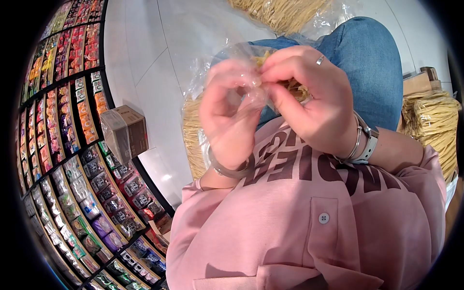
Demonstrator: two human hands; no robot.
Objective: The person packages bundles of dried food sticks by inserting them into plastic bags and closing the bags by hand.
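One clear bag (252,98) is pinched between left hand (229,111) and right hand (311,89)

left: shelves (103,48) stand, carton (124,133) beside them | ahead: front bundle (285,13) lies beyond knees (367,53), on floor (140,53) | right: side bundle (435,116), box (416,83) beyond

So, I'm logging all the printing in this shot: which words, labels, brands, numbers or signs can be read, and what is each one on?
No word, brand or number reads for certain.
Pink shirt: large dark letters, broken by folds; no whole word legible.
Shelf packets: too small and blurred.
Cardboard box: any print too small.
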